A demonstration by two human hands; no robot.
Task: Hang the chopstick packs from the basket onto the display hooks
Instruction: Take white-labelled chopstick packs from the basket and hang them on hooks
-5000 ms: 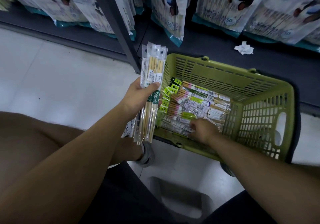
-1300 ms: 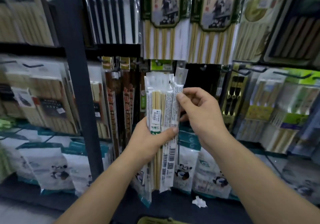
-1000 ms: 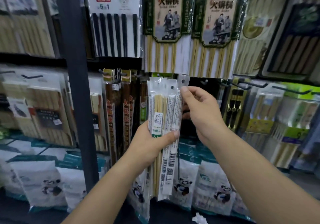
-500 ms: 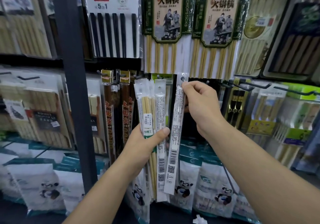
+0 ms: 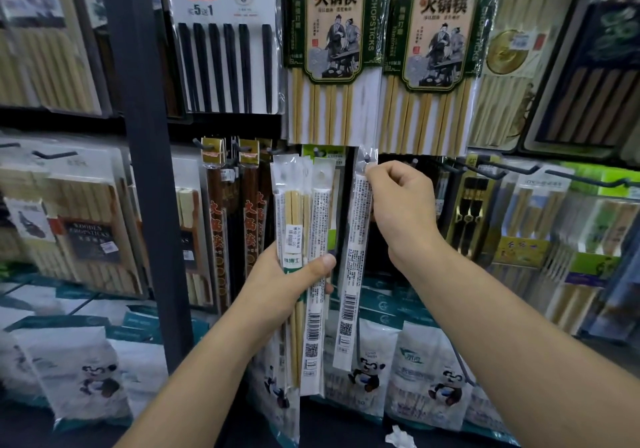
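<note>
My left hand (image 5: 289, 286) grips a bundle of clear chopstick packs (image 5: 304, 226) upright in front of the display, thumb across their middle. My right hand (image 5: 398, 205) pinches the top of a single chopstick pack (image 5: 353, 274) and holds it up at the dark gap under the big hot-pot chopstick cards, where a display hook (image 5: 367, 159) pokes out at the pack's hanging hole. Whether the hole is on the hook I cannot tell. The basket is out of view.
A dark upright post (image 5: 145, 170) stands left of my hands. Brown chopstick packs (image 5: 221, 212) hang on hooks beside the bundle. More hooks (image 5: 498, 170) with packs run to the right. Panda-printed bags (image 5: 429, 371) line the bottom shelf.
My right hand has pulled one pack away from the bundle and raised it to the right toward the hook. My left hand has stayed put with the other packs.
</note>
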